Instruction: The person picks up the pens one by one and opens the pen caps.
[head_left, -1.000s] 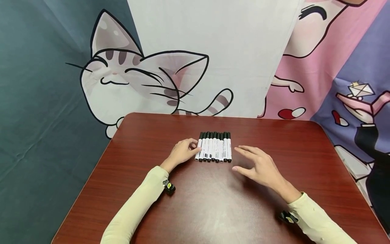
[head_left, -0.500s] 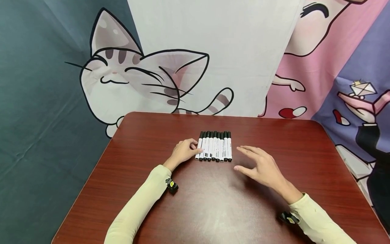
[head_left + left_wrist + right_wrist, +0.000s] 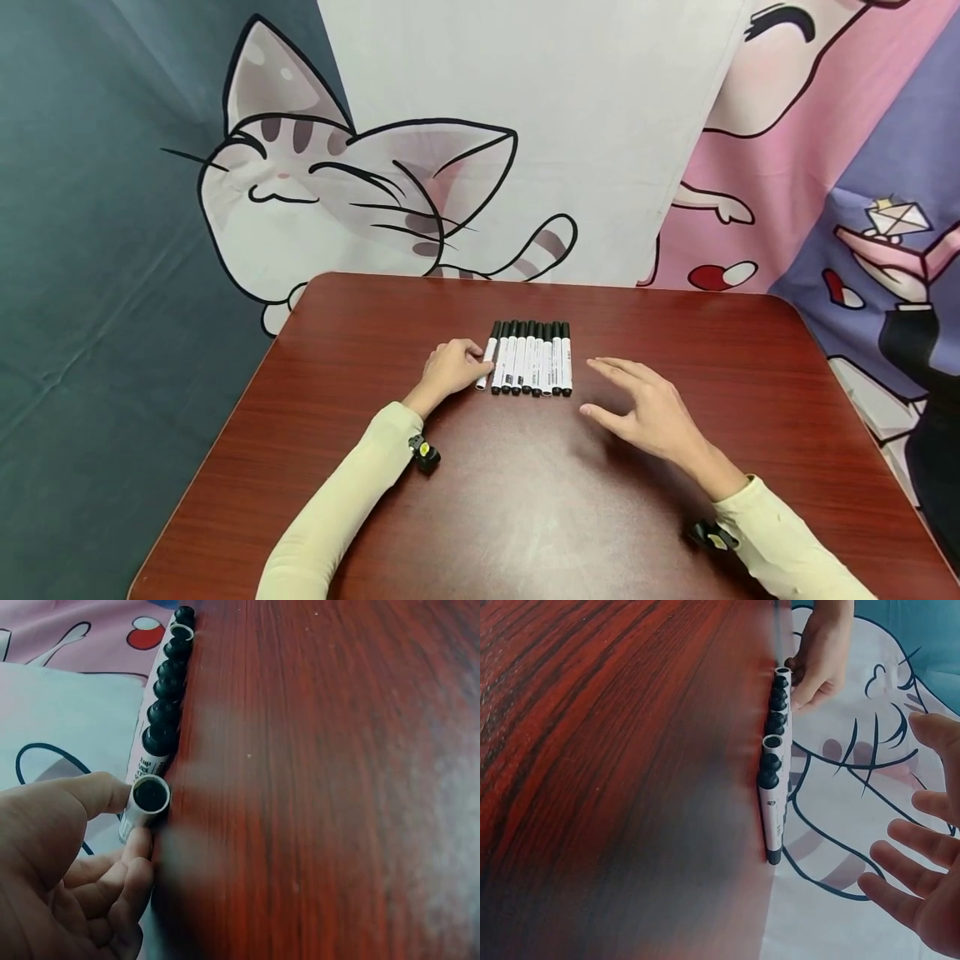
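Note:
A row of several white markers with black caps lies side by side on the table, caps toward the far edge. My left hand pinches the leftmost marker between thumb and fingers. That marker tilts slightly, with a narrow gap between its near end and the row. In the left wrist view its round hollow end faces the camera, thumb on one side and fingertips on the other. My right hand hovers just right of the row, fingers spread and holding nothing; the right wrist view shows its extended fingers.
The dark red wooden table has rounded far corners. Behind it hangs a cloth backdrop with cartoon cat drawings. Small black devices are strapped to the left wrist and right wrist.
The leftmost marker's near end has shifted slightly left, away from the row, with the left hand on it. The right hand stays almost still.

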{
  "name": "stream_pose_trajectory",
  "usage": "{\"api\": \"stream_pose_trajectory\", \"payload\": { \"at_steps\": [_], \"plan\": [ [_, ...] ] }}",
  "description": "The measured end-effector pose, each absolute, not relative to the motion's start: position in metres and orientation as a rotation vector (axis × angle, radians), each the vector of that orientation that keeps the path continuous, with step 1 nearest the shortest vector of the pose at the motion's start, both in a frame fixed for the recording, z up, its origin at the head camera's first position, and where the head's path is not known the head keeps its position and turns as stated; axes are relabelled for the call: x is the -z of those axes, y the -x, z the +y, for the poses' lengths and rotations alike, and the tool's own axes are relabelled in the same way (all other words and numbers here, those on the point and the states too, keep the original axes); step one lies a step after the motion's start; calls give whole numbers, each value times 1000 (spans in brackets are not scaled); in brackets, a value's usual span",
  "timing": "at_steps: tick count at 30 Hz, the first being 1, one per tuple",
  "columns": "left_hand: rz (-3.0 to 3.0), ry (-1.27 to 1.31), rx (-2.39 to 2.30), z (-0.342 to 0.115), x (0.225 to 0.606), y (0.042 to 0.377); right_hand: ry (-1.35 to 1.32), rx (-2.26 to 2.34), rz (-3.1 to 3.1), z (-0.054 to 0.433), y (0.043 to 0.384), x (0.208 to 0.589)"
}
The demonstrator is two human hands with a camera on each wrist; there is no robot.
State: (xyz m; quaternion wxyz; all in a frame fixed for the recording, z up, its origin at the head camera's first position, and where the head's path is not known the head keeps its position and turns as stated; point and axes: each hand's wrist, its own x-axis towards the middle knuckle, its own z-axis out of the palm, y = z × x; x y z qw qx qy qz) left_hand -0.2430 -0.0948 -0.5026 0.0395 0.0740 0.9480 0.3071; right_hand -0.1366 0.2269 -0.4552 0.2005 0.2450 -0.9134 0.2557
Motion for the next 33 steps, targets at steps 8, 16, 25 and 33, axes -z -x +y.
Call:
{"api": "stream_pose_trajectory", "payload": {
  "at_steps": [8, 16, 25, 33],
  "plan": [
    [2906, -143, -972, -98, 497, 241, -678, -721, -2551, 228, 136, 456],
    [2732, -283, -1312, -110, 492, 234, -661, -725, -2556, 231, 136, 458],
    [2661, -472, -1495, -109, 462, 208, -660, -724, -2557, 233, 134, 456],
    [2537, -698, -1702, -107, 437, 183, -662, -716, -2542, 236, 132, 452]
  ]
}}
